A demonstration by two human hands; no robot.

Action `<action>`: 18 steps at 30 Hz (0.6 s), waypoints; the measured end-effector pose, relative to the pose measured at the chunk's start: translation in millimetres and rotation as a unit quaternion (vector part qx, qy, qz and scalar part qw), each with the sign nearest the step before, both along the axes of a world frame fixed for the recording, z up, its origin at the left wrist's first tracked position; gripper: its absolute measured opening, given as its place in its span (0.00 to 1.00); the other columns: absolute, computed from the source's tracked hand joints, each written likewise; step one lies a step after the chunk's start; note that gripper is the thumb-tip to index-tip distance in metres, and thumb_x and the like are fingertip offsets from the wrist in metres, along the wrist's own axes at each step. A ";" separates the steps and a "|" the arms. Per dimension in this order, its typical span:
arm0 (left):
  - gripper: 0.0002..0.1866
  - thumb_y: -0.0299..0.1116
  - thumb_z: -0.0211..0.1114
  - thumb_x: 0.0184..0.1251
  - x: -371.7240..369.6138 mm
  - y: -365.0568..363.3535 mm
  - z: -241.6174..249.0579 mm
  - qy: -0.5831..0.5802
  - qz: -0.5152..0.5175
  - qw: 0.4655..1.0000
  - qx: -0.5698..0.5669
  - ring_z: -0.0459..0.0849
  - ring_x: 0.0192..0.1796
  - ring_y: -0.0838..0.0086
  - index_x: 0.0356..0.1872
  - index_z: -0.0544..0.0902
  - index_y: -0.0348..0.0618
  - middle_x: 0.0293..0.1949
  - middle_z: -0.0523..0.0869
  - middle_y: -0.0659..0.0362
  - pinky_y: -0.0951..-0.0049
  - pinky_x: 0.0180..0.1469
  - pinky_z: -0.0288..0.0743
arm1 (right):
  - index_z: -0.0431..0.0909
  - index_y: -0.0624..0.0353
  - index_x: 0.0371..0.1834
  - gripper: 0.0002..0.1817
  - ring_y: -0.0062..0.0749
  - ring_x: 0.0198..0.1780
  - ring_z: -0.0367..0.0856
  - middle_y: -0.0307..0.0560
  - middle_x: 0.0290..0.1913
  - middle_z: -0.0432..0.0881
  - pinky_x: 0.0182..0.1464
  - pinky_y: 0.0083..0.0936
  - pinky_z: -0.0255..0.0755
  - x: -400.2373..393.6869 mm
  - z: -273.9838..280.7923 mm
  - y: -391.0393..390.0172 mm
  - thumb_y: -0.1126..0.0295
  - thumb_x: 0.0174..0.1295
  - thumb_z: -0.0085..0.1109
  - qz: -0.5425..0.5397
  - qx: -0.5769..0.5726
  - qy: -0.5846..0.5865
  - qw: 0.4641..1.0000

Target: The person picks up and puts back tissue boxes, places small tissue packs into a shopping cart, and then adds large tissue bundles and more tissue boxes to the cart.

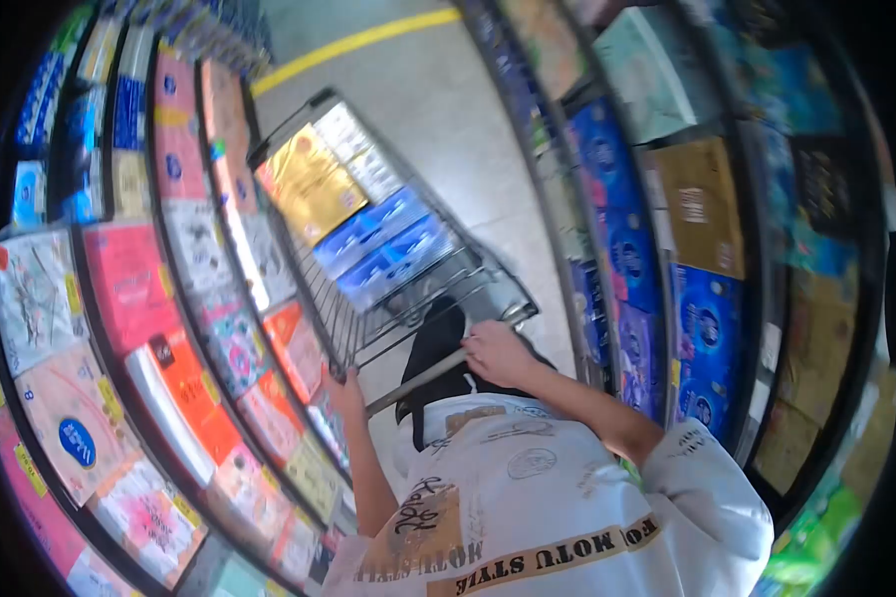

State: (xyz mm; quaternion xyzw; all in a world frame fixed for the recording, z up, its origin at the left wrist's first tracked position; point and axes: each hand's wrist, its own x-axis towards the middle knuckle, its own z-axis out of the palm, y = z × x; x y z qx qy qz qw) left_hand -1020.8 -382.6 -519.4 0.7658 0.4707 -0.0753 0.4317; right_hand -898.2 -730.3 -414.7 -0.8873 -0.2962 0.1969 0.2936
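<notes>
A wire shopping cart stands in front of me, its handle crossing just ahead of my waist. My right hand is closed around the right part of that handle. At the handle's left end, my left hand is closed on the cart's black corner. In the basket lie a shiny gold package, white packs beside it, and blue plastic-wrapped packs nearer to me.
Shelves with pink and orange tissue packs rise close on the left. Blue packs and a brown-gold package fill the right shelves. Ahead, the pale aisle floor carries a yellow line.
</notes>
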 end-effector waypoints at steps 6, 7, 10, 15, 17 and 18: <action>0.27 0.36 0.69 0.67 62.6 -4.5 -9.1 -0.083 -0.021 0.993 0.083 0.83 0.60 0.45 0.61 0.77 0.28 0.56 0.84 0.37 0.53 0.64 0.73 | 0.82 0.56 0.39 0.18 0.43 0.54 0.75 0.47 0.44 0.80 0.61 0.39 0.67 30.1 -13.5 11.8 0.58 0.49 0.65 -0.033 -0.064 -0.092 0.993; 0.27 0.37 0.70 0.66 69.9 2.2 -24.2 -0.075 -0.026 0.993 0.090 0.82 0.60 0.45 0.60 0.77 0.27 0.56 0.84 0.37 0.53 0.65 0.72 | 0.82 0.56 0.40 0.18 0.44 0.54 0.75 0.46 0.43 0.80 0.61 0.39 0.67 34.7 -18.7 14.7 0.58 0.48 0.66 -0.044 -0.076 -0.138 0.987; 0.31 0.39 0.73 0.60 96.4 6.9 -41.9 -0.082 -0.026 0.995 0.052 0.82 0.62 0.42 0.59 0.77 0.25 0.56 0.83 0.33 0.52 0.66 0.73 | 0.82 0.55 0.41 0.20 0.43 0.54 0.76 0.45 0.42 0.81 0.61 0.39 0.68 60.7 -27.7 19.0 0.59 0.45 0.67 -0.043 -0.139 -0.211 0.967; 0.32 0.34 0.71 0.51 153.9 -14.6 11.8 -0.043 -0.071 0.995 0.058 0.83 0.57 0.38 0.55 0.76 0.21 0.53 0.84 0.30 0.52 0.63 0.74 | 0.84 0.54 0.44 0.23 0.41 0.57 0.75 0.45 0.46 0.83 0.64 0.37 0.67 115.2 -13.5 28.5 0.58 0.42 0.70 -0.011 -0.285 -0.098 0.953; 0.28 0.31 0.68 0.49 168.1 -15.7 1.2 -0.094 -0.079 0.992 0.022 0.84 0.53 0.40 0.50 0.76 0.19 0.48 0.84 0.30 0.52 0.61 0.73 | 0.83 0.53 0.45 0.24 0.41 0.59 0.75 0.45 0.48 0.83 0.66 0.37 0.67 122.3 -8.1 24.8 0.59 0.42 0.70 -0.029 -0.293 -0.111 0.949; 0.27 0.30 0.68 0.49 173.0 -14.2 -1.4 -0.098 -0.084 0.991 0.036 0.84 0.53 0.40 0.50 0.77 0.19 0.48 0.84 0.30 0.52 0.61 0.73 | 0.83 0.53 0.46 0.24 0.41 0.60 0.74 0.46 0.48 0.83 0.66 0.37 0.67 124.4 -4.8 25.6 0.59 0.42 0.70 -0.033 -0.299 -0.116 0.947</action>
